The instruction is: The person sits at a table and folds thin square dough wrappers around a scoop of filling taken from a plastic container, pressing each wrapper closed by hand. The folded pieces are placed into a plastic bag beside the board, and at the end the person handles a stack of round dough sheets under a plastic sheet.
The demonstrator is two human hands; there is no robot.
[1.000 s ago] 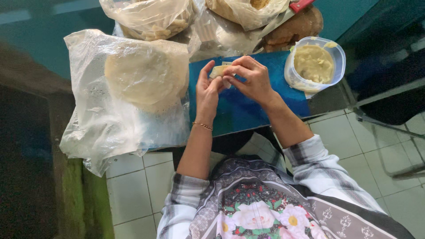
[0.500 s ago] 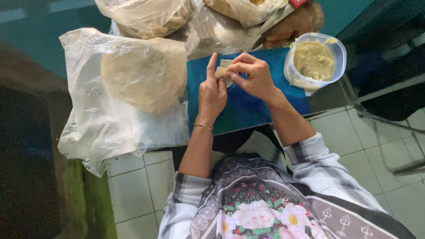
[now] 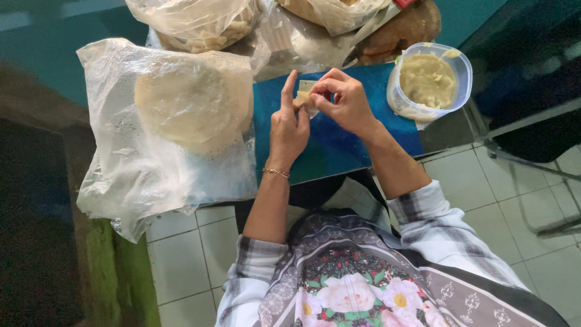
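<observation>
The left hand [image 3: 289, 124] is shifted lower; a pale wrapper [image 3: 304, 94] is pinched by both hands and, squeezed harder by the right hand [image 3: 339, 97], may be torn.

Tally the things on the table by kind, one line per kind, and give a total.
Small pale wrapper piece pinched by the left hand and right hand: 1
Blue cutting board: 1
Clear plastic tub of pale filling: 1
Flat plastic bag holding a round stack of wrappers: 1
Bunched plastic bags at the far edge: 2
Total: 6
</observation>
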